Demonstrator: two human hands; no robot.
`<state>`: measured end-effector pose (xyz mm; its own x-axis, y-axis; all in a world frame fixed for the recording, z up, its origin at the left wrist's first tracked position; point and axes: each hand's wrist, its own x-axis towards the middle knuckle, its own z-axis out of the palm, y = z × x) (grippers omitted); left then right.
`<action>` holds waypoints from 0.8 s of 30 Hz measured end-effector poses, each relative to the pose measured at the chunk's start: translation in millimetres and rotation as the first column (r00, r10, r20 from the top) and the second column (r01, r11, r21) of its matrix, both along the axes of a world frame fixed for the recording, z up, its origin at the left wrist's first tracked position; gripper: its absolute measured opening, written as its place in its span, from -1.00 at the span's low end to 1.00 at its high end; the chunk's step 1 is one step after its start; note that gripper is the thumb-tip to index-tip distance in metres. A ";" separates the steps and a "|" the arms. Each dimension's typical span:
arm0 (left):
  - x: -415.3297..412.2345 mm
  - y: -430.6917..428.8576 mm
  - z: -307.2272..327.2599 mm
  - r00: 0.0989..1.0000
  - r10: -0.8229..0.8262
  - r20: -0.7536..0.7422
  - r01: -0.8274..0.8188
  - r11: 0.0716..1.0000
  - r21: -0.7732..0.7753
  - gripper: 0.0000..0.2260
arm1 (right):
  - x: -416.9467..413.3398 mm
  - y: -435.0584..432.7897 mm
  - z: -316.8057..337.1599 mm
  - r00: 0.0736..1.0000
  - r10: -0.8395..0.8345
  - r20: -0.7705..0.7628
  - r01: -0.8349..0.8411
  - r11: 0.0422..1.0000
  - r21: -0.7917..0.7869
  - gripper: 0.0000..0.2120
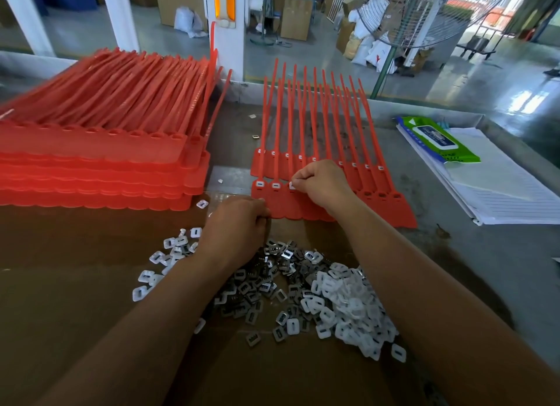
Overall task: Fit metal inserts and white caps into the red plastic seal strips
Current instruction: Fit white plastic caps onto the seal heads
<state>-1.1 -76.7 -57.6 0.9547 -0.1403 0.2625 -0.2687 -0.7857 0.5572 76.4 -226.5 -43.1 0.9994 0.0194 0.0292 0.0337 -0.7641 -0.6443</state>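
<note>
At the near edge of the tabletop lies a brown cardboard sheet (75,284); on it, between the two forearms and spreading toward the right, sits a loose heap of metal inserts (272,272) mixed with white caps (348,308), with a smaller scatter of caps on the left side of the left wrist; the left hand (235,227) rests just beyond the heap with its fingers curled, the fingertips against the near left corner of a sheet of red seal strips (391,208), and whether it grips anything inside cannot be told; the right hand (321,181) is over the same sheet, thumb and forefinger pinching a white cap (292,185) at the third head from the left, where the two heads beside it on the left already carry caps; a second sheet of strips (260,166) lies partly under the first and farther back, its heads capped and its tails fanning toward the far edge; toward the far left corner stands a tall stack of red strip sheets (100,157); along the right edge lies a lined pad (500,193) with a green wet-wipes pack (439,139) on its far end.
</note>
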 end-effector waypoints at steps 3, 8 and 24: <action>-0.2 0.1 -0.4 1.000 -0.004 -0.007 0.004 1.000 0.001 -0.80 | 2.0 0.5 -1.3 1.000 0.016 -0.017 -0.016 1.000 -0.008 -0.85; 0.8 -0.6 -0.7 1.000 0.001 -0.016 -0.001 1.000 0.007 -0.80 | 5.6 1.0 -2.4 0.999 0.016 -0.032 -0.017 0.999 -0.033 -0.94; -1.1 -0.3 -0.9 1.000 0.005 0.001 -0.005 1.000 -0.029 -0.81 | 15.1 7.4 5.0 0.987 -0.098 -0.127 0.104 0.994 0.042 -0.88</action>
<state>-2.3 -77.0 -58.5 0.9550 -0.1275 0.2679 -0.2655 -0.7705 0.5796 91.5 -219.1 -38.1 0.9921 -0.0800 -0.0968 -0.1245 -0.7272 -0.6750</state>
